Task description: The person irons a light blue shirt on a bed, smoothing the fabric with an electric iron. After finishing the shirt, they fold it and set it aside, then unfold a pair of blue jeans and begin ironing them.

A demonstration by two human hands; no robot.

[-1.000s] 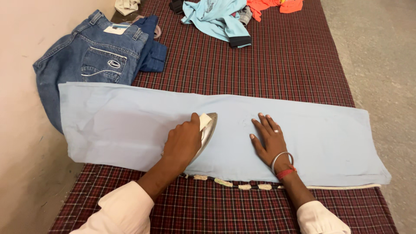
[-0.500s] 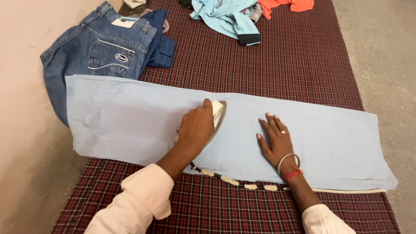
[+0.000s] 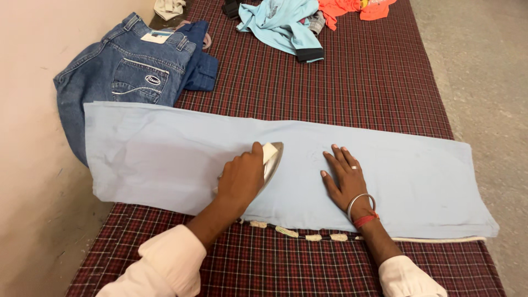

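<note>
Left hand (image 3: 240, 179) closed around iron (image 3: 271, 159) on pale blue trousers (image 3: 165, 159). Right hand (image 3: 344, 176) spread flat on them, holding nothing. Blue jeans (image 3: 118, 71) touch trousers' far edge.

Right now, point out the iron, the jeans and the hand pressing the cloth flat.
iron (image 3: 273, 158), head view, metal nose.
jeans (image 3: 118, 66), head view, seat beside the back pocket.
right hand (image 3: 344, 176), head view, back of the hand.

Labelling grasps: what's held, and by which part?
Left hand grips the iron by its top handle. Right hand holds nothing, flat on the blue cloth.
</note>
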